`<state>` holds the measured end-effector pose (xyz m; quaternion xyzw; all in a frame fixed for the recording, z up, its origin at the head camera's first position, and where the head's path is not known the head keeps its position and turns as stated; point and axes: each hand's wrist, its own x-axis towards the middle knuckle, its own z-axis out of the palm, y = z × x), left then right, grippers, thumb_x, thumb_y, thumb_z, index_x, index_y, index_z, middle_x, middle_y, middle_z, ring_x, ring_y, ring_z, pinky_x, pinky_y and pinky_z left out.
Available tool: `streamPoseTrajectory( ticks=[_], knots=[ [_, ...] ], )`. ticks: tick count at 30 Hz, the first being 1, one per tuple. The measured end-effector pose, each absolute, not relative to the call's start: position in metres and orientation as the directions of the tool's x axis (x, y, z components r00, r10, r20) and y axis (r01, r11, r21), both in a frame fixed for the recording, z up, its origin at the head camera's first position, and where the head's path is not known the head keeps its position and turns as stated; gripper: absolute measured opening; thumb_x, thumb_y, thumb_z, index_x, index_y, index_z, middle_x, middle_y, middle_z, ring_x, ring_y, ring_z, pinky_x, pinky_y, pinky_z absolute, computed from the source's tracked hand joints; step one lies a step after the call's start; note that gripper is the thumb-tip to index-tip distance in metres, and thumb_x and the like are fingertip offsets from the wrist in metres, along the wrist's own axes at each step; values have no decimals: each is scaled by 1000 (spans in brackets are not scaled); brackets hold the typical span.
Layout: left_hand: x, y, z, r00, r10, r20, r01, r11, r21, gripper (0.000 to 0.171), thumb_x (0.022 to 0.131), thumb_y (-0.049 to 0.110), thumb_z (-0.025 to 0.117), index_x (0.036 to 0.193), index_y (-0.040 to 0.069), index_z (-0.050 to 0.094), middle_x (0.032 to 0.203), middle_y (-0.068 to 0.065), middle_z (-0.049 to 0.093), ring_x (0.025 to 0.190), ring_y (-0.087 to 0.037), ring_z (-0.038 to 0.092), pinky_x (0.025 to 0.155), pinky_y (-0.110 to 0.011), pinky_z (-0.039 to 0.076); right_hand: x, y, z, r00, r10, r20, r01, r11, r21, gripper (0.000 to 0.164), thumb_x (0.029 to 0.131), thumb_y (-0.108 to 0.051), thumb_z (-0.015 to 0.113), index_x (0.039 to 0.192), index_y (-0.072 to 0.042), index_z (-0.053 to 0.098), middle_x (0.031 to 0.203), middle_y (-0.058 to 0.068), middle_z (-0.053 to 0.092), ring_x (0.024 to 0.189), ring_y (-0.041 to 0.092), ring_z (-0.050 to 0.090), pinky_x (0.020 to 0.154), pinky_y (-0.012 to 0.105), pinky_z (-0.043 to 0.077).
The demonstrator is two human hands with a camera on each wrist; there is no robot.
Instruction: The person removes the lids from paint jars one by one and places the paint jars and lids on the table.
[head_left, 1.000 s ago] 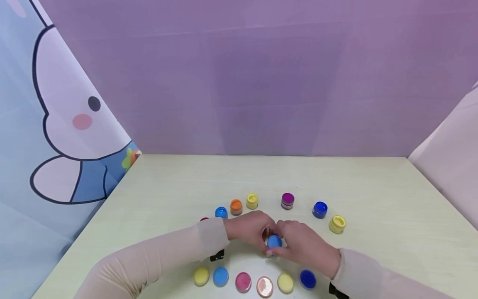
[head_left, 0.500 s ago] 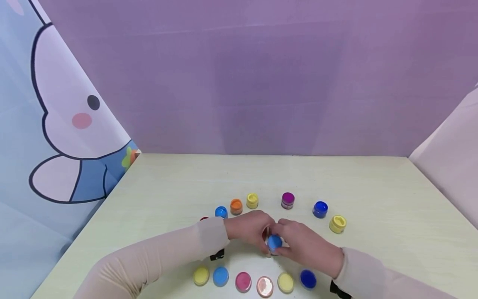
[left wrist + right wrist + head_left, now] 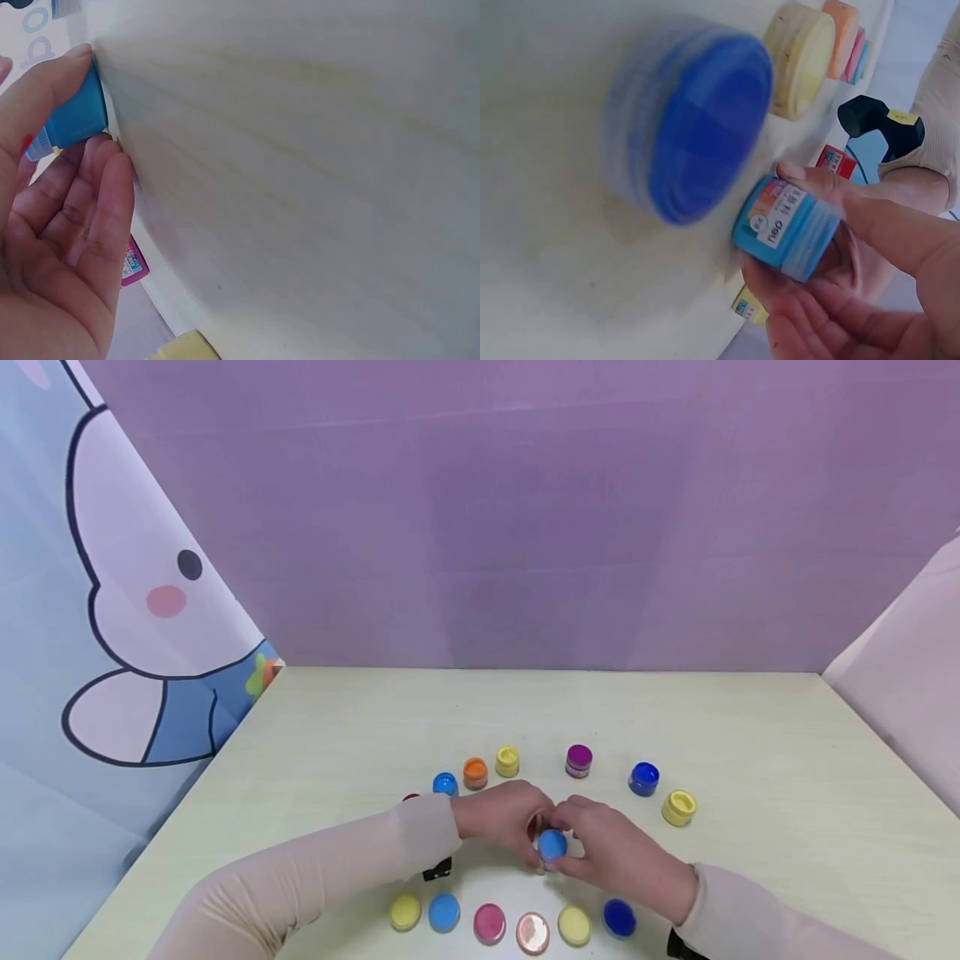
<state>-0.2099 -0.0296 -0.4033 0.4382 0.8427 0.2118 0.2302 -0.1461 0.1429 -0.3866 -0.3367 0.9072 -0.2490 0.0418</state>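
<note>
Both hands meet around a small light blue paint jar (image 3: 552,843) above the middle of the table. My left hand (image 3: 504,817) grips the jar's blue body between thumb and fingers, as the left wrist view shows. From the other side my right hand (image 3: 621,853) has its thumb and fingers at the jar's clear lid (image 3: 811,244), pinching it. In the right wrist view the jar lies tilted, its printed label (image 3: 781,217) facing the camera. The fingers hide part of the jar's rim in the head view.
Behind the hands stand several paint jars, among them an orange jar (image 3: 476,772), a purple jar (image 3: 578,761) and a dark blue jar (image 3: 643,778). Nearer the person lies a row of round lids, including a pink lid (image 3: 489,924) and a dark blue lid (image 3: 619,917).
My right hand and sleeve have shifted slightly to the right, and the right fingers have turned a little at the jar. The left hand stays nearly still.
</note>
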Motion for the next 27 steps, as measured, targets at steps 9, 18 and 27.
streamPoseTrajectory(
  ticks=[9,18,27],
  knots=[
    [-209,-29,-402,-506,839,-200,639,520,567,28,66,18,80,89,19,63,69,11,57,62,-3,49,58,-16,43,-145,140,-393,-790,-607,81,-556,655,-511,33,74,-28,74,97,-11,58,83,-9,52,72,6,50,65,23,45],
    [-210,-29,-403,-528,820,-222,628,553,547,31,66,21,81,91,18,63,70,12,56,63,-3,49,59,-16,42,-145,143,-389,-707,-695,129,-658,582,-478,27,75,-5,71,97,-16,59,93,-12,56,83,3,51,75,25,46],
    [-210,-29,-404,-520,826,-217,637,544,545,30,66,21,80,90,19,63,71,13,56,64,-2,50,59,-15,43,-143,144,-389,-725,-680,109,-636,600,-486,29,76,-14,71,103,-15,59,96,-10,57,86,4,51,76,25,46]
  ],
)
